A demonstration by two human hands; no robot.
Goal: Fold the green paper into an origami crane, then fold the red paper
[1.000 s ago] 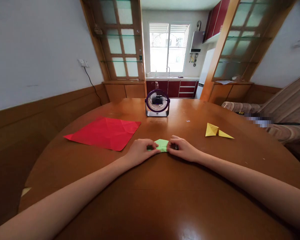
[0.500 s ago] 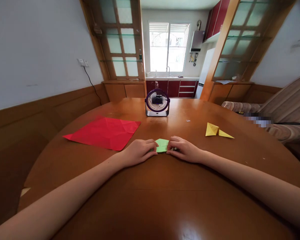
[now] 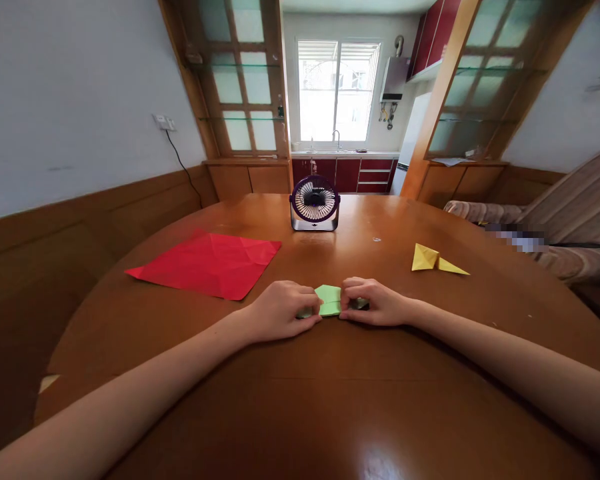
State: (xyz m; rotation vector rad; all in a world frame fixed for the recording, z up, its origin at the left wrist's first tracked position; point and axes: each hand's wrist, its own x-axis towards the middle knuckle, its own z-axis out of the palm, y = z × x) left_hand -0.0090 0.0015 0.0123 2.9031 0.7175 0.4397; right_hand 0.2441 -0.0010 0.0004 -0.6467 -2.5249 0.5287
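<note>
A small folded green paper (image 3: 329, 299) lies on the round wooden table (image 3: 330, 400) in front of me. My left hand (image 3: 280, 310) grips its left end with curled fingers. My right hand (image 3: 373, 301) pinches its right end. Only the middle of the green paper shows between the two hands. Both forearms reach in from the bottom corners of the view.
A creased red paper sheet (image 3: 207, 263) lies flat at the left. A folded yellow paper shape (image 3: 433, 261) sits at the right. A small purple desk fan (image 3: 315, 204) stands at the table's far side. A striped sofa (image 3: 570, 227) is at the right.
Both hands, with the green paper between them, have slid a little nearer to me on the table. The fingers have closed tighter on its ends.
</note>
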